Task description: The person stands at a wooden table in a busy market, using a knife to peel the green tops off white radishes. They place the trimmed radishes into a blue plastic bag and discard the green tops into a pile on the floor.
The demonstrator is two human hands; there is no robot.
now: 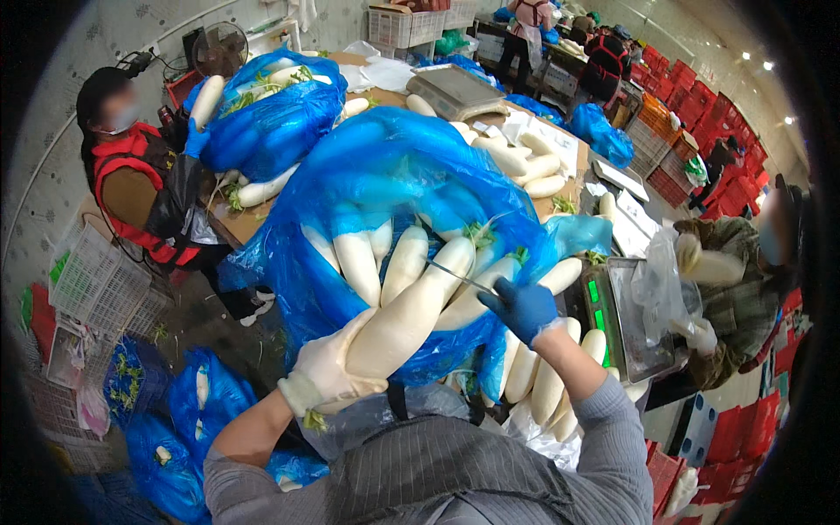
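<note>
A long white daikon radish [407, 315] lies in the grip of my left hand [338, 361], which wears a white glove. Its upper end points away from me, and a small tuft of green leaf shows by my wrist. My right hand [522, 308], in a dark blue glove, grips a knife [459, 275]. The thin blade reaches left across the upper part of the radish; I cannot tell whether it touches. Behind both hands a large blue plastic bag [387, 147] lies open with several daikons [357, 262] inside, some with trimmed green tops.
Loose daikons [548, 387] lie to my right beside a scale [636, 315] with a green-lit display. A person [735, 308] there holds a clear bag and a radish. At left another person [138, 177] lifts a daikon by a second blue bag [275, 144]. Filled blue bags [164, 459] stand below left.
</note>
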